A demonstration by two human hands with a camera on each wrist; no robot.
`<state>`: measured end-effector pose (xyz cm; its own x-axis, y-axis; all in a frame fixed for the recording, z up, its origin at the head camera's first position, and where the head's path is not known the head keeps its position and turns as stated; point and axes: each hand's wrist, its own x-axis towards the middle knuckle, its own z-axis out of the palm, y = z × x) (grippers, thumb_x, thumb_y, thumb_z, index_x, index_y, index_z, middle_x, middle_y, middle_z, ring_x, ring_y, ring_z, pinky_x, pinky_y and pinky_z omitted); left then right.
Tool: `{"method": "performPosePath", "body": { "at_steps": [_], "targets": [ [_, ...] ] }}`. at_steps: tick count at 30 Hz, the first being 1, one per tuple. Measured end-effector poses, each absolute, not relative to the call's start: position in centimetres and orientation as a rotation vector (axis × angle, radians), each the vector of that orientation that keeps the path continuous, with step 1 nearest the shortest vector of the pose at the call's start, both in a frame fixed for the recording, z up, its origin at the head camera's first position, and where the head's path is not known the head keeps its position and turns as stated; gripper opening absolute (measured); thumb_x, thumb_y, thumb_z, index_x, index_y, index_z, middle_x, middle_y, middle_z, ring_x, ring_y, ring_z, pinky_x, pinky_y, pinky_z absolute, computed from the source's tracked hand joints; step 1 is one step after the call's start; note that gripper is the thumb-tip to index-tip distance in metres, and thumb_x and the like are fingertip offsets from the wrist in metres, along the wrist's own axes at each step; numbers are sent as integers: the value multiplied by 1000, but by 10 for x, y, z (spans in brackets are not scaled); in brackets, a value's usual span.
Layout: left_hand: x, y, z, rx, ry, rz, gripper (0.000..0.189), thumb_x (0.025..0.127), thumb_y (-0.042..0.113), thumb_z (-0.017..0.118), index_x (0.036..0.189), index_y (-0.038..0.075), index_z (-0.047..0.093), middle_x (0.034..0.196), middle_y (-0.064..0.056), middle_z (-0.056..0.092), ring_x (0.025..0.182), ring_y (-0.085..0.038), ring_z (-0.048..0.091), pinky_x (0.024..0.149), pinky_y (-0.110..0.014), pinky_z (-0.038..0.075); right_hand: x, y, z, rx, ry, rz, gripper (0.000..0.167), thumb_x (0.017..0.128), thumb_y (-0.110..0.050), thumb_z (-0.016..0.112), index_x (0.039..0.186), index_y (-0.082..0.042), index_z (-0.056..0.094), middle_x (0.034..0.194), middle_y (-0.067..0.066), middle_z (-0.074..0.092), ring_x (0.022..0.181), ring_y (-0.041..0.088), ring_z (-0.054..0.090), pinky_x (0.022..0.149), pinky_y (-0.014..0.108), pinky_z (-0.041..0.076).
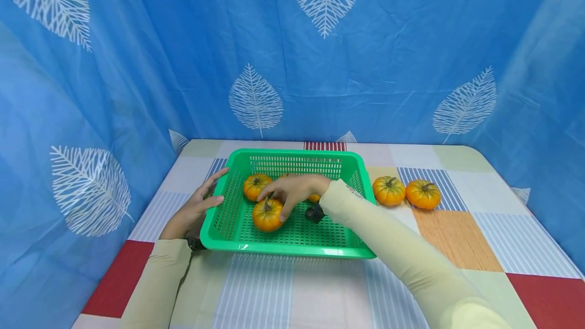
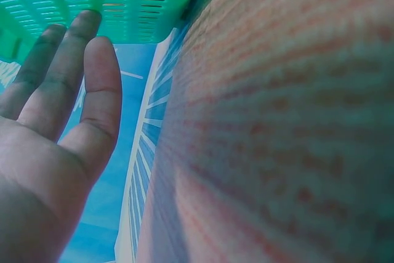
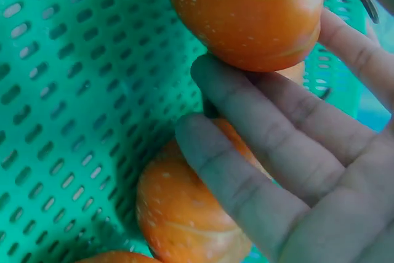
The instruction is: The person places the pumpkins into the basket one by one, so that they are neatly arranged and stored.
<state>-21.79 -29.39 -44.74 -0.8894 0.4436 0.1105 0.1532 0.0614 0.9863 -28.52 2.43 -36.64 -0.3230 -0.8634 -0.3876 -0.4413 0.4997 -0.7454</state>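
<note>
Thumb and fingers of the right hand [image 1: 294, 190] grip a pumpkin [image 1: 265, 219] inside a green basket [image 1: 292, 251], where gentle handling should spare neighbouring pumpkins [image 1: 254, 187] knocks, while the left hand [image 1: 194, 211], fingers extended, touches the basket's side.

Cream sleeves [image 1: 393, 241], black wrist cameras [image 1: 314, 213]

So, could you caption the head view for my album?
Right grip holding a pumpkin, left grip touching the green basket, two more pumpkins beside it.
</note>
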Motion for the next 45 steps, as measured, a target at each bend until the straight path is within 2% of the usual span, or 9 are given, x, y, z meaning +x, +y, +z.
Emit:
{"method": "performPosePath", "body": {
  "at_steps": [4,9,13,17,21,31,39,45],
  "targets": [
    [-218,-294,-448,593,2145,1898,75,111,18,54,175,15,14,176,-32,5,132,-4,51,100,-32,58,-283,18,-370,-1057,1965,-656,74,94,-2,83,160,-6,51,159,14,52,140,27,55,110,32,52],
    [-220,-294,-449,569,2108,1922,76,111,17,54,176,15,14,173,-33,10,128,-5,55,97,-31,60,-281,12,-376,-1060,2002,-655,73,94,-3,84,160,-8,52,160,14,52,143,31,54,113,34,51],
    [-220,-294,-449,551,2084,1932,76,111,18,54,176,17,14,173,-34,11,127,-7,57,96,-31,61,-278,7,-381,-1075,2044,-614,73,95,-7,84,161,-12,53,163,13,49,146,35,51,115,39,50],
    [-220,-294,-448,544,2110,1914,77,111,19,55,175,16,14,175,-31,8,130,-10,53,97,-33,60,-276,2,-384,-1071,2070,-594,74,96,-9,84,162,-16,52,164,13,49,146,36,51,115,43,51],
    [-219,-293,-446,553,2147,1891,77,111,21,55,175,13,13,176,-30,6,134,-9,47,101,-32,58,-275,-2,-386,-1081,2110,-577,74,97,-12,84,163,-18,51,162,12,51,143,34,53,115,44,50],
    [-218,-294,-445,566,2142,1890,77,111,21,55,175,13,12,174,-33,12,130,-4,53,101,-33,58,-273,-10,-389,-1146,2175,-514,74,101,-18,80,167,-20,45,166,8,47,138,32,55,116,47,49],
    [-217,-295,-445,582,2140,1899,77,111,21,55,175,13,12,174,-34,11,132,-3,51,101,-31,57,-273,-14,-392,-1132,2202,-470,75,104,-23,77,169,-26,40,172,6,41,151,33,46,122,51,42],
    [-217,-294,-445,576,2134,1898,77,111,21,54,175,13,12,174,-34,11,132,-2,51,102,-31,57,-272,-15,-388,-1116,2212,-451,80,102,-25,79,171,-27,38,172,6,40,151,33,45,123,51,42]
  ]
}}
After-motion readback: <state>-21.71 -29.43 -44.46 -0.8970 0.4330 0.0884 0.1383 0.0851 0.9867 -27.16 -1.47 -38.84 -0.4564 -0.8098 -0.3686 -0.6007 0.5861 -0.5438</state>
